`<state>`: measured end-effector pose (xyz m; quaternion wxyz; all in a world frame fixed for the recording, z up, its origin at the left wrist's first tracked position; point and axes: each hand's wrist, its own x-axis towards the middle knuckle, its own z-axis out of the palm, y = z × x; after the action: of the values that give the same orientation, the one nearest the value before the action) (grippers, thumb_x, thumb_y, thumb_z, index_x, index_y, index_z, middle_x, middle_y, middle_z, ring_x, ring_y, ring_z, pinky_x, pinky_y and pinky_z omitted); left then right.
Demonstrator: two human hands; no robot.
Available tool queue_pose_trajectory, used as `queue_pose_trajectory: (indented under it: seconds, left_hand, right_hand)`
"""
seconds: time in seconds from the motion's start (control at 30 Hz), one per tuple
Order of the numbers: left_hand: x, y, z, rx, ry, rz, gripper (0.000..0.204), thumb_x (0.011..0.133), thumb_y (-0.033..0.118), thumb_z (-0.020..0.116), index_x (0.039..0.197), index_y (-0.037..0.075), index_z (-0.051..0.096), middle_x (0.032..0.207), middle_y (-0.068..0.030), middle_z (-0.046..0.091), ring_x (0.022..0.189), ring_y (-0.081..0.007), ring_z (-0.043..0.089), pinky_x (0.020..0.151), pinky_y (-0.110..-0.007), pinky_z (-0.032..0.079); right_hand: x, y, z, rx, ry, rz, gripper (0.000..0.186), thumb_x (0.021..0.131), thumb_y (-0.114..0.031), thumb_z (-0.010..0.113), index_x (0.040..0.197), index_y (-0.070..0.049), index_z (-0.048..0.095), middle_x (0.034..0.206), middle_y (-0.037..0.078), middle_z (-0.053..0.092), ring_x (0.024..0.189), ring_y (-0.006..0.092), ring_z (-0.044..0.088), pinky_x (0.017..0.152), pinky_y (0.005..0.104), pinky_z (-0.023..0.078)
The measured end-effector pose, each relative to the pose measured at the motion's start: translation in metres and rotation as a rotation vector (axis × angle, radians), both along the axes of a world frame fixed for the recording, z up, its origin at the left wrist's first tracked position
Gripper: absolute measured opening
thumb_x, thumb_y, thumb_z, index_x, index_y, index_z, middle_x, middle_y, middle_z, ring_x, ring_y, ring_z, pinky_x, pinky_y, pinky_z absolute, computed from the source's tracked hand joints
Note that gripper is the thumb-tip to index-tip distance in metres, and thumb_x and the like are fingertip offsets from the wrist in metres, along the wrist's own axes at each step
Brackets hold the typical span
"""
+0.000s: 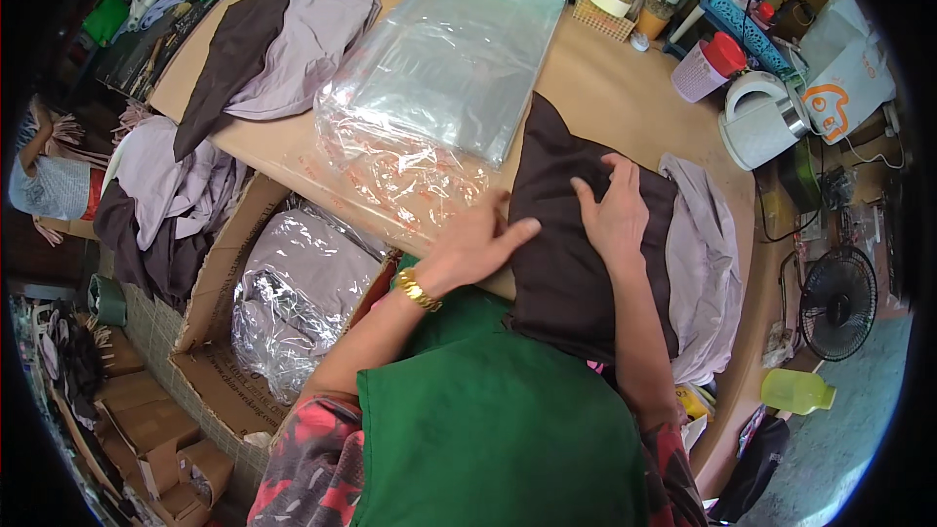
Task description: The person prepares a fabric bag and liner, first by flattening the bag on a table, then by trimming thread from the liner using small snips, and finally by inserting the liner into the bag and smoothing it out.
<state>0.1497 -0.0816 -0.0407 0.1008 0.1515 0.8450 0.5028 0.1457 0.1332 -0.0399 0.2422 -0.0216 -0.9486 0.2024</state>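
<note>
In front of me on the table lies a folded dark brown cloth (561, 278), with a pale lilac-grey cloth (705, 268) along its right side; whether they are one garment I cannot tell. My left hand (478, 249) rests at the brown cloth's left edge, thumb stretched out over it and fingers apart, holding nothing. Over the upper part of the cloth is my right hand (619, 215), its fingers spread and slightly bent, with nothing in it. Just beyond the left hand is a stack of clear plastic bags (449, 68), its near end crumpled.
A cardboard box (210, 312) with bagged lilac cloth (303, 293) stands left, below the table edge. Another brown-and-lilac cloth (303, 44) lies at the far left. Toward the right are a white kettle (766, 122), a basket with tape (605, 15) and a black fan (837, 303).
</note>
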Motion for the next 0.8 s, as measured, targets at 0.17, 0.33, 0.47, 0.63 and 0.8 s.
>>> queue_pose_trajectory:
  seconds: [0.17, 0.33, 0.47, 0.63, 0.8]
  left_hand:
    - [-0.013, 0.000, -0.014, -0.064, 0.032, -0.176, 0.029, 0.092, 0.027, 0.056, 0.083, 0.000, 0.065, 0.071, -0.0121, 0.062, 0.070, -0.0262, 0.061, 0.067, -0.038, 0.046]
    - [-0.016, -0.015, -0.035, 0.173, -0.104, -0.121, 0.029, 0.096, 0.025, 0.052, 0.079, 0.003, 0.060, 0.063, 0.0008, 0.052, 0.058, -0.0090, 0.046, 0.056, -0.026, 0.038]
    - [-0.019, -0.014, -0.039, 0.274, -0.208, -0.111, 0.030, 0.099, 0.025, 0.050, 0.078, 0.005, 0.057, 0.061, 0.0070, 0.043, 0.057, -0.0032, 0.039, 0.051, -0.022, 0.031]
    - [-0.017, -0.014, -0.044, 0.411, -0.276, -0.021, 0.028, 0.096, 0.024, 0.052, 0.078, 0.003, 0.057, 0.061, 0.0028, 0.050, 0.057, -0.0047, 0.045, 0.053, -0.023, 0.037]
    - [-0.011, 0.010, -0.031, 0.450, -0.096, 0.212, 0.030, 0.094, 0.023, 0.054, 0.078, -0.002, 0.058, 0.064, -0.0072, 0.059, 0.063, -0.0172, 0.058, 0.062, -0.034, 0.047]
  right_hand:
    - [-0.032, 0.042, -0.038, 0.037, -0.098, -0.114, 0.041, 0.083, -0.029, 0.069, 0.112, -0.008, 0.049, 0.095, 0.017, 0.063, 0.080, 0.0360, 0.063, 0.068, 0.0434, 0.050]
    - [-0.037, 0.038, -0.031, -0.004, -0.158, -0.186, 0.040, 0.085, -0.030, 0.067, 0.114, -0.009, 0.050, 0.101, 0.016, 0.065, 0.085, 0.0323, 0.065, 0.072, 0.0425, 0.049]
    - [-0.037, 0.046, -0.019, -0.115, -0.161, -0.016, 0.037, 0.084, -0.027, 0.068, 0.112, -0.010, 0.053, 0.102, 0.013, 0.061, 0.090, 0.0291, 0.063, 0.075, 0.0404, 0.049]
    - [0.008, -0.003, 0.039, -0.111, -0.224, 0.175, 0.033, 0.080, -0.020, 0.072, 0.108, -0.010, 0.057, 0.096, 0.009, 0.055, 0.090, 0.0272, 0.061, 0.075, 0.0372, 0.049]
    - [0.006, -0.009, 0.000, -0.207, -0.069, 0.064, 0.036, 0.081, -0.020, 0.072, 0.109, -0.005, 0.054, 0.099, 0.013, 0.060, 0.084, 0.0282, 0.062, 0.072, 0.0375, 0.050]
